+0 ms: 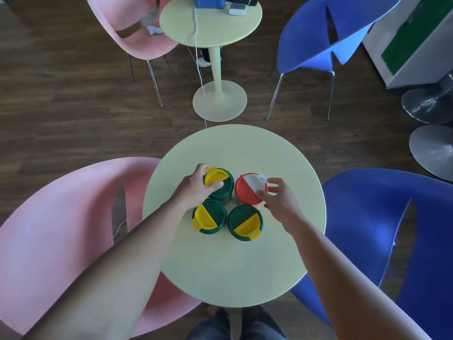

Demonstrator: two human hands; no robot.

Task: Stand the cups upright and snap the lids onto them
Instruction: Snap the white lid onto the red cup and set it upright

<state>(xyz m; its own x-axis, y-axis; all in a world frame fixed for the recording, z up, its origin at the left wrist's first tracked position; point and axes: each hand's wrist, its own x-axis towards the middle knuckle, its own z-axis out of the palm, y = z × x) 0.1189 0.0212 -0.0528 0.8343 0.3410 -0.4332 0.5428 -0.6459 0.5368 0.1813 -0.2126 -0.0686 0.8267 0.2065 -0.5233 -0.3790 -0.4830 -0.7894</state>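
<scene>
Nearest on the round pale-green table point(235, 278) stand two upright cups with lids already on: the near-left green cup point(209, 219), its yellow flap toward the left, and the near-right green cup point(245, 222), its yellow flap toward the person. Just beyond them, the left hand point(196, 186) grips the far-left green cup point(219, 184), fingers curled around its left side and thumb pressing on the yellow flap of its lid. Beside it, the right hand point(278, 200) works at the red cup point(247, 190); thumb and forefinger are pinching the edge of its white flap point(255, 184), the other fingers loosely curled. All four cups stand close together near the table's middle.

These look like light, stiff plastic tubs with smooth, somewhat slippery walls, so they would probably slide under a push. Holding the body steady with one hand while pressing down near the lid's rim seems the surest hold; the thin flap tabs likely flex and suit only fingertip pressure.

Farther off stand pink chairs point(61, 229), blue chairs point(404, 229) and a second small table point(210, 23).
</scene>
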